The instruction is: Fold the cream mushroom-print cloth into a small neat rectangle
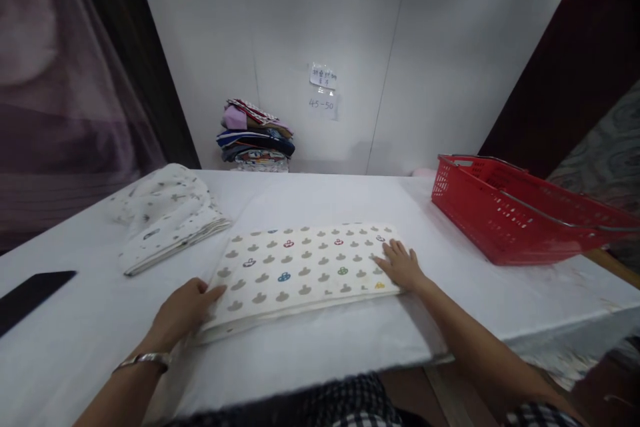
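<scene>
A folded white cloth [310,267] printed with grey and a few coloured mushroom shapes lies flat on the table in front of me. At its left end, my left hand [185,307] pinches the edge, the thumb on top and the other fingers partly hidden. On the right end rests my right hand [403,265], palm down with its fingers spread over the print. Several layers show along the cloth's near edge. Behind my left hand lies another white patterned cloth [173,213], partly folded and bunched at the back.
A red plastic basket [500,227] with a metal handle stands at the right of the white table [320,197]. Against the wall is a stack of folded clothes [257,137]. A flat black object [33,293] lies at the left. Handwritten paper signs [323,90] hang on the wall.
</scene>
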A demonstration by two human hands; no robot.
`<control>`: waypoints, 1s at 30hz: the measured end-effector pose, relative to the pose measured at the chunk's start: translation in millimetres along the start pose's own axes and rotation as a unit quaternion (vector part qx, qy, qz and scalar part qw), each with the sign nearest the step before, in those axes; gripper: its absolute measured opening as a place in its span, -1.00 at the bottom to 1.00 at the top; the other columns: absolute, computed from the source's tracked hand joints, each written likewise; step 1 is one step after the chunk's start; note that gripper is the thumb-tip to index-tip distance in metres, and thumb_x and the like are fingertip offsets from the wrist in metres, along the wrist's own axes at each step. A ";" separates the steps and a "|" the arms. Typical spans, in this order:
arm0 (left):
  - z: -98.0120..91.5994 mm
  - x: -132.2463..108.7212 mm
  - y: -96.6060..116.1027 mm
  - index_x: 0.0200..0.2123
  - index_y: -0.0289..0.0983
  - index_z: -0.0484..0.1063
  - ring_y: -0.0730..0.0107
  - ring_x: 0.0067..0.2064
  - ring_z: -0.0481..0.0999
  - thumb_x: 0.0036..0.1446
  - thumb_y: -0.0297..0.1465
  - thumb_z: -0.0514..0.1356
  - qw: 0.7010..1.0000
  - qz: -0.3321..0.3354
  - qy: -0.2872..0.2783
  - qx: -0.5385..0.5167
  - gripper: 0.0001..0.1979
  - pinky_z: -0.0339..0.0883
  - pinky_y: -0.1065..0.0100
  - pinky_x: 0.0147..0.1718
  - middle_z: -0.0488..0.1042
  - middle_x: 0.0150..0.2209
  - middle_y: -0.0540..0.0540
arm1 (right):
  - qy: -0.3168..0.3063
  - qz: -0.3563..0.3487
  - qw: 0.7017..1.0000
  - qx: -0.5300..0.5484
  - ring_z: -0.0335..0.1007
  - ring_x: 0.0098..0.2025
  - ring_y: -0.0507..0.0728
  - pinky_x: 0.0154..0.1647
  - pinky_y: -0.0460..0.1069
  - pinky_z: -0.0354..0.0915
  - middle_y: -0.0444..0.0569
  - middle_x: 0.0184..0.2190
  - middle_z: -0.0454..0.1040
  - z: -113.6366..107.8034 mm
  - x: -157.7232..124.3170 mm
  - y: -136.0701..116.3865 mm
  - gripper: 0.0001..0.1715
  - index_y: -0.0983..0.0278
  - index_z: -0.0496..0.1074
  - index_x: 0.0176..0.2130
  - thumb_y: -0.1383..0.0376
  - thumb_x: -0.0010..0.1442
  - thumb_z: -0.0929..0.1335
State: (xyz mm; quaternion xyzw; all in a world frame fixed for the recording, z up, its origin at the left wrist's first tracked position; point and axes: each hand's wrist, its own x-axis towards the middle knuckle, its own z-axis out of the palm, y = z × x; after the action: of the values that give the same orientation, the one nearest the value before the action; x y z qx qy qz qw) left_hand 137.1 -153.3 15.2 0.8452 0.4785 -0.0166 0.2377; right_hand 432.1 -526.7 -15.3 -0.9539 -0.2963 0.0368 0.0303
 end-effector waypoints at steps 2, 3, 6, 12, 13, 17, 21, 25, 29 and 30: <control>-1.3 -0.4 1.2 -0.44 -0.21 0.26 0.11 -0.34 0.45 -0.10 -0.03 0.04 1.000 0.003 0.002 -0.004 -0.64 0.23 0.22 -0.37 0.47 -0.42 -0.15 | 0.009 -0.007 1.000 -0.003 -0.30 0.33 0.29 0.21 0.34 -0.23 0.15 0.31 -0.13 -2.5 3.7 -5.2 -0.19 0.29 -0.04 0.29 -0.12 0.25 0.03; -1.7 -0.8 1.5 -0.45 -0.21 0.26 0.12 -0.33 0.44 -0.10 -0.03 0.04 1.000 0.004 0.003 -0.008 -0.64 0.23 0.23 -0.37 0.46 -0.42 -0.14 | 0.015 -0.013 1.000 -0.006 -0.31 0.33 0.29 0.21 0.33 -0.23 0.15 0.31 -0.13 -1.7 5.1 -7.1 -0.19 0.30 -0.05 0.29 -0.11 0.25 0.03; -1.4 -1.6 1.2 -0.47 -0.22 0.26 0.13 -0.33 0.44 -0.11 -0.05 0.05 0.999 0.005 0.016 -0.029 -0.66 0.24 0.24 -0.36 0.46 -0.43 -0.13 | 0.027 -0.035 0.999 -0.013 -0.31 0.33 0.29 0.22 0.31 -0.24 0.16 0.32 -0.13 6.9 6.4 -9.2 -0.22 0.32 -0.01 0.28 -0.08 0.26 0.03; 0.1 -4.9 2.0 -0.43 -0.25 0.33 0.08 -0.26 0.46 -0.18 -0.11 0.17 0.991 -0.015 0.045 -0.128 -0.67 0.30 0.20 -0.29 0.47 -0.38 -0.13 | -0.001 -0.030 1.000 -0.010 -0.36 0.34 0.30 0.23 0.31 -0.28 0.14 0.33 -0.18 2.0 6.8 -19.7 -0.20 0.34 -0.01 0.28 -0.08 0.25 0.03; -0.7 -6.4 3.7 -0.41 -0.26 0.34 0.07 -0.24 0.47 -0.19 -0.13 0.20 0.986 -0.026 0.049 -0.158 -0.66 0.32 0.20 -0.27 0.48 -0.36 -0.14 | -0.001 -0.038 0.999 -0.005 -0.39 0.34 0.28 0.24 0.29 -0.30 0.14 0.33 -0.20 -2.3 7.8 -27.4 -0.19 0.34 -0.03 0.29 -0.08 0.25 0.02; -6.3 -15.5 12.0 -0.34 -0.27 0.35 0.12 -0.19 0.50 -0.22 -0.25 0.30 0.940 -0.080 -0.004 -0.333 -0.65 0.39 0.24 -0.25 0.51 -0.31 -0.15 | -0.002 -0.127 0.992 0.025 -0.48 0.35 0.21 0.26 0.24 -0.37 0.08 0.34 -0.27 -7.6 12.9 -70.8 -0.16 0.31 -0.13 0.31 -0.11 0.24 -0.01; -9.9 -24.0 14.3 -0.38 -0.26 0.38 0.18 -0.27 0.53 -0.19 -0.34 0.31 0.872 -0.094 -0.103 -0.469 -0.74 0.45 0.29 -0.32 0.53 -0.37 -0.14 | -0.027 -0.173 0.984 0.036 -0.43 0.35 0.23 0.26 0.25 -0.37 0.06 0.34 -0.23 7.5 15.8 -97.6 -0.18 0.27 -0.11 0.31 -0.10 0.24 0.02; -10.9 -27.9 15.8 -0.31 -0.27 0.40 0.19 -0.32 0.55 -0.18 -0.37 0.32 0.832 -0.068 -0.144 -0.532 -0.71 0.48 0.26 -0.37 0.55 -0.36 -0.14 | -0.035 -0.172 0.982 0.063 -0.43 0.35 0.25 0.26 0.27 -0.39 0.08 0.33 -0.21 10.7 16.6 -99.3 -0.19 0.29 -0.08 0.31 -0.07 0.23 0.08; -18.7 -29.7 30.3 -0.16 -0.29 0.39 0.19 -0.30 0.55 -0.16 -0.39 0.30 0.825 -0.019 -0.136 -0.549 -0.60 0.48 0.26 -0.36 0.55 -0.28 -0.17 | -0.046 -0.200 0.949 0.241 -0.40 0.35 0.23 0.29 0.21 -0.36 0.03 0.33 -0.18 -8.3 10.4 -120.5 -0.17 0.25 0.01 0.28 -0.11 0.18 0.15; -22.2 -30.3 36.5 -0.13 -0.29 0.38 0.19 -0.30 0.55 -0.15 -0.40 0.30 0.826 -0.005 -0.131 -0.548 -0.57 0.48 0.26 -0.36 0.55 -0.26 -0.18 | -0.058 -0.202 0.924 0.320 -0.34 0.34 0.22 0.29 0.18 -0.29 0.00 0.33 -0.15 -13.6 7.8 -131.3 -0.17 0.21 0.04 0.27 -0.13 0.16 0.18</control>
State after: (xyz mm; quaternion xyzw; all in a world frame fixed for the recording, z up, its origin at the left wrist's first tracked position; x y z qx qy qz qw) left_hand 146.1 -183.9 56.7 0.5633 0.3769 0.1367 0.7225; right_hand 365.8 -414.7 8.3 -0.8095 -0.4567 0.1778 0.3232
